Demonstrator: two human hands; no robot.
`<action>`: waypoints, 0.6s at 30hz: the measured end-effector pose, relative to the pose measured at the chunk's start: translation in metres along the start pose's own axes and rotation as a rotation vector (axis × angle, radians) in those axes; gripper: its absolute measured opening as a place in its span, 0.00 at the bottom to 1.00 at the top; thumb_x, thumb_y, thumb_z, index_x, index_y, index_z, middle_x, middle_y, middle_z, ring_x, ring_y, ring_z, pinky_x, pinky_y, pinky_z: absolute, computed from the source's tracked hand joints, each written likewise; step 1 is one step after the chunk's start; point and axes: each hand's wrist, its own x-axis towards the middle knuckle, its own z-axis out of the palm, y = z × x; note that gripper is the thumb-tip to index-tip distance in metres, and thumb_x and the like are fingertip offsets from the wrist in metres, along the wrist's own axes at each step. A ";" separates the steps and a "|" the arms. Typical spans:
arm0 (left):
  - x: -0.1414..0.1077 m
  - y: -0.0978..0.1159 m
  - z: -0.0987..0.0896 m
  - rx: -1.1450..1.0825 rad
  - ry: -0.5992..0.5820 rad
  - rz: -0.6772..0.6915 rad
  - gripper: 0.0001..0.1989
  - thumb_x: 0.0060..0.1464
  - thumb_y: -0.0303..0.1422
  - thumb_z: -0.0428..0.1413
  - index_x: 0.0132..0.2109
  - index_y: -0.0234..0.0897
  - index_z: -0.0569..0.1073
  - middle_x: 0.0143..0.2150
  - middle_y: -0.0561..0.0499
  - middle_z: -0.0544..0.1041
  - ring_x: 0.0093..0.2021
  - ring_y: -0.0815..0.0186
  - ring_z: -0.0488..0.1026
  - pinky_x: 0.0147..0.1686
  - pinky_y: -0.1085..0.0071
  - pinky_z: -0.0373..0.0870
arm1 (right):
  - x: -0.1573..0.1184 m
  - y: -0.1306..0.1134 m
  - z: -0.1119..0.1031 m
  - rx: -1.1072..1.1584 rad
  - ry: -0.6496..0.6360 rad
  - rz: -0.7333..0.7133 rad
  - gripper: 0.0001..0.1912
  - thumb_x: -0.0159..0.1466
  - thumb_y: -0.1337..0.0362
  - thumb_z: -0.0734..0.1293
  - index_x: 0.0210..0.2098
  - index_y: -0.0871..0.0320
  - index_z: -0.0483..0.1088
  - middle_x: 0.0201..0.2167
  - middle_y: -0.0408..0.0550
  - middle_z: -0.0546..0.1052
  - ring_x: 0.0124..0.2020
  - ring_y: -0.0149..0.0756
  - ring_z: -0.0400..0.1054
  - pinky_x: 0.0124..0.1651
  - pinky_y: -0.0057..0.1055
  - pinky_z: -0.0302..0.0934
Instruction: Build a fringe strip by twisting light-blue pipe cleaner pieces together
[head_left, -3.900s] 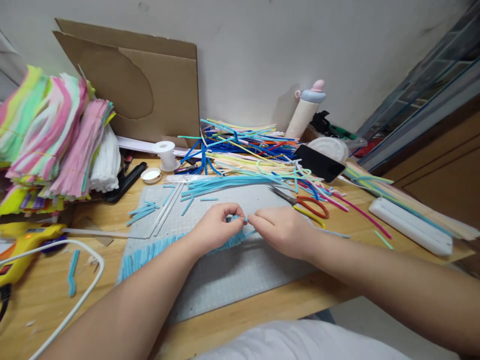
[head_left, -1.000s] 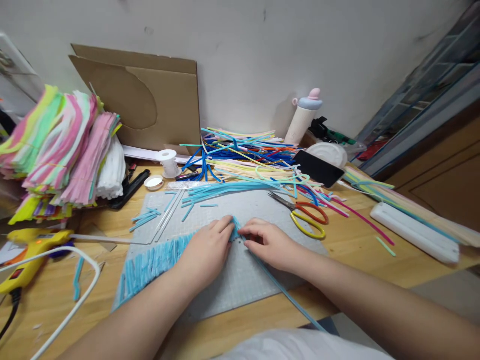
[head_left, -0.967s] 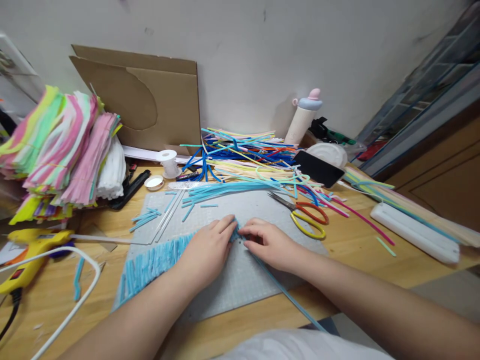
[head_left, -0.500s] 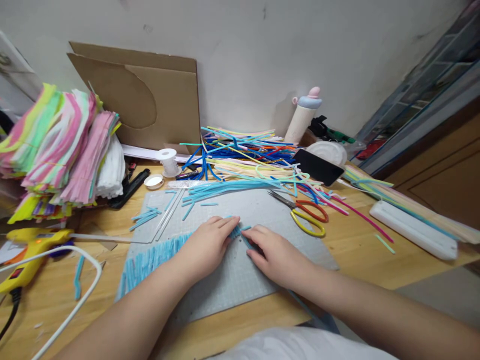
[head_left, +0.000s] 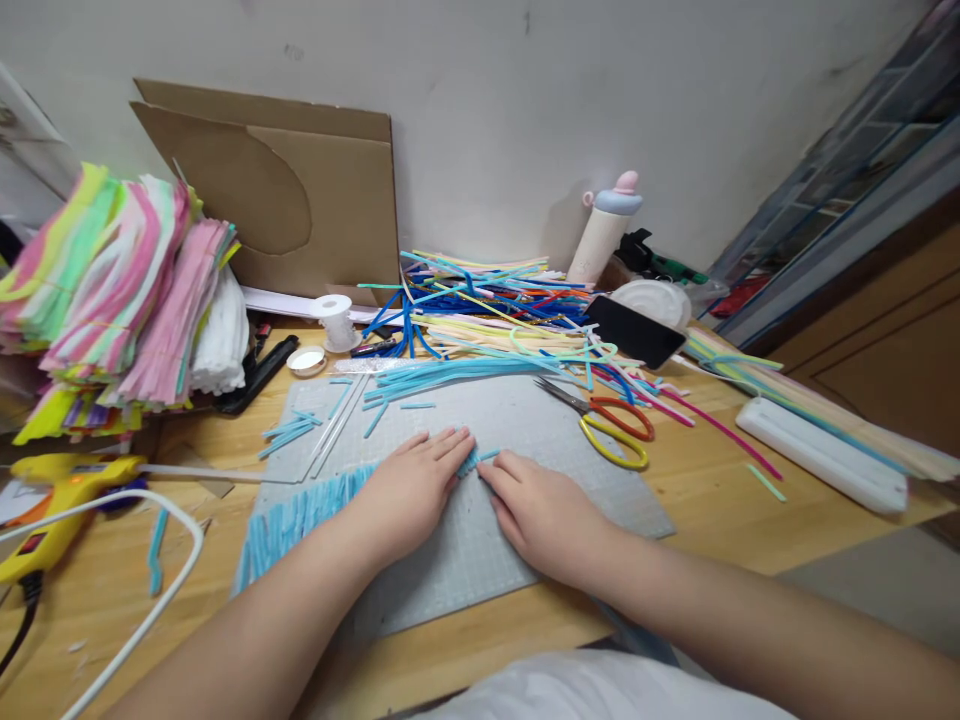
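Note:
A row of short blue pipe cleaner pieces (head_left: 300, 515) lies side by side on the grey cutting mat (head_left: 465, 585). My left hand (head_left: 412, 490) rests flat over the right end of that row, its fingers stretched out and covering some pieces. Just right of it, my right hand (head_left: 536, 505) has its fingers bent at a short blue piece (head_left: 487, 455) that pokes out past the fingertips. Whether the fingers pinch this piece or only touch it is hard to see.
Scissors (head_left: 615, 430) lie at the mat's upper right. Behind are long blue stems (head_left: 457, 375), a phone (head_left: 636, 332) and a bottle (head_left: 600, 235). A yellow glue gun (head_left: 67, 500) with a white cable is left, below bundled stems (head_left: 112, 290).
My right hand has shifted slightly left and its fingers have drawn closer together. The dark gap under them has closed up. My left hand lies flatter, its fingers a little more spread.

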 end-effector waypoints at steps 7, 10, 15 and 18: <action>0.001 0.003 -0.002 -0.003 -0.013 -0.016 0.24 0.60 0.32 0.44 0.63 0.41 0.58 0.66 0.50 0.57 0.65 0.63 0.55 0.63 0.58 0.52 | -0.005 0.001 -0.003 0.073 0.005 -0.018 0.16 0.64 0.67 0.58 0.52 0.61 0.63 0.44 0.53 0.69 0.43 0.41 0.65 0.43 0.35 0.61; 0.002 0.004 0.001 -0.017 0.034 -0.026 0.24 0.59 0.34 0.47 0.62 0.40 0.60 0.65 0.49 0.59 0.64 0.61 0.56 0.62 0.59 0.53 | -0.004 0.010 -0.003 0.220 0.056 -0.027 0.17 0.65 0.66 0.58 0.53 0.59 0.63 0.45 0.52 0.69 0.44 0.38 0.65 0.46 0.34 0.61; 0.003 0.001 -0.001 -0.075 0.090 -0.037 0.29 0.56 0.35 0.51 0.64 0.38 0.57 0.66 0.47 0.57 0.65 0.63 0.55 0.63 0.65 0.54 | 0.016 0.029 0.004 0.267 0.231 -0.026 0.15 0.62 0.69 0.62 0.49 0.60 0.68 0.45 0.53 0.68 0.47 0.39 0.62 0.51 0.35 0.58; -0.013 0.000 -0.008 0.007 0.066 -0.102 0.37 0.51 0.38 0.57 0.65 0.39 0.53 0.69 0.45 0.49 0.67 0.59 0.47 0.64 0.61 0.50 | 0.027 0.033 0.005 0.305 0.229 -0.039 0.11 0.64 0.67 0.62 0.46 0.60 0.70 0.42 0.52 0.70 0.45 0.38 0.63 0.50 0.35 0.57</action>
